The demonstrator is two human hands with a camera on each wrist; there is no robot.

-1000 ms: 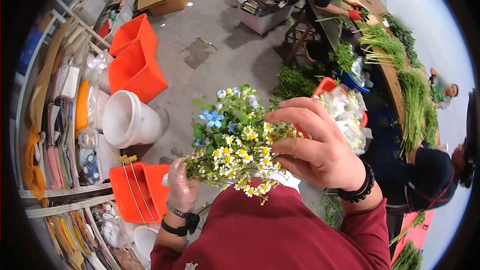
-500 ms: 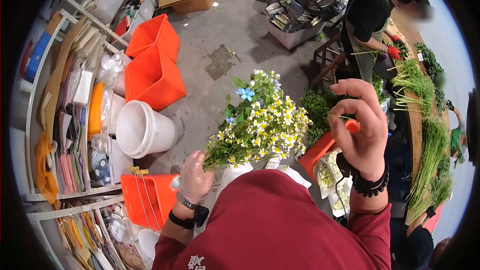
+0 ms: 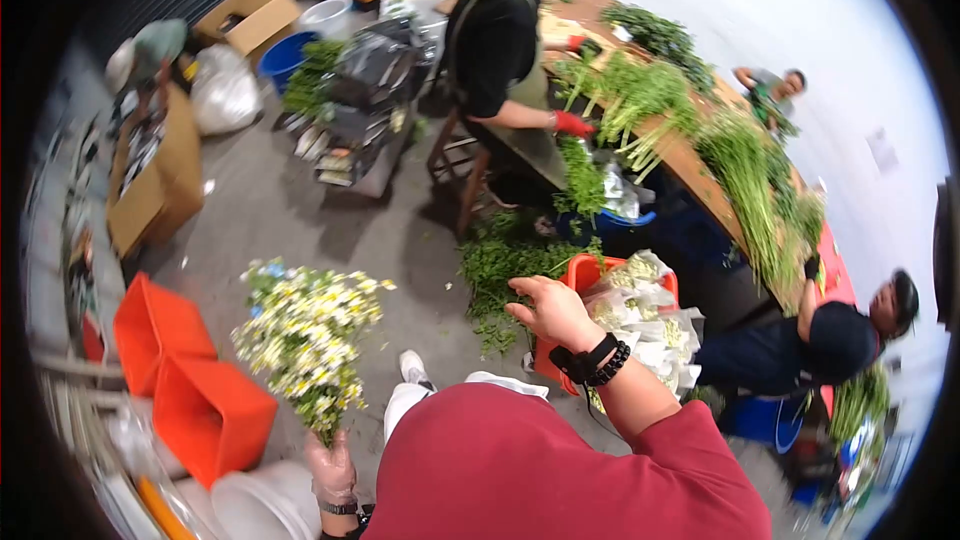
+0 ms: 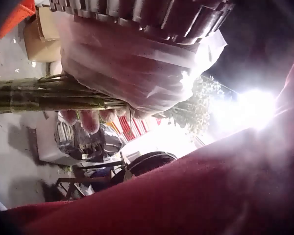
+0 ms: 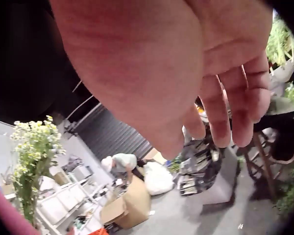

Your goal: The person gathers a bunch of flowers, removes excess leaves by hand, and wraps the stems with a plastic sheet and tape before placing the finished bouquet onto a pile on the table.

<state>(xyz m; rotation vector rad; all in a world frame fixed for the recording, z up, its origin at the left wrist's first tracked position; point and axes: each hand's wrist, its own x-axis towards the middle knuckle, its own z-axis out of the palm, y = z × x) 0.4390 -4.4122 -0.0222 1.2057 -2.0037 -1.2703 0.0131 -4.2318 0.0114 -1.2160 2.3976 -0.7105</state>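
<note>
A bouquet of small white-and-yellow daisy-like flowers (image 3: 318, 335) with a few blue blooms stands upright at the lower left of the head view. My left hand (image 3: 332, 468), in a thin clear plastic glove, grips it by the stems. In the left wrist view the bundled stems (image 4: 44, 95) pass under the gloved hand (image 4: 122, 61), and fingertips show below them. Apart from the bouquet, my right hand (image 3: 556, 312) is bare, holds nothing and has its fingers loosely extended. Its palm (image 5: 142, 63) fills the top of the right wrist view.
Near my right hand, an orange tub (image 3: 576, 273) holds wrapped white flowers (image 3: 640, 325). Greenery (image 3: 505, 265) lies on the floor beside it. Orange bins (image 3: 215, 420) stand at left. A person in an apron (image 3: 500, 40) works at a long table (image 3: 690, 180) piled with stems.
The head view has swung toward the table. My left hand has carried the bouquet leftward and turned it upright. My right hand has come away from the flowers, its fingers less curled.
</note>
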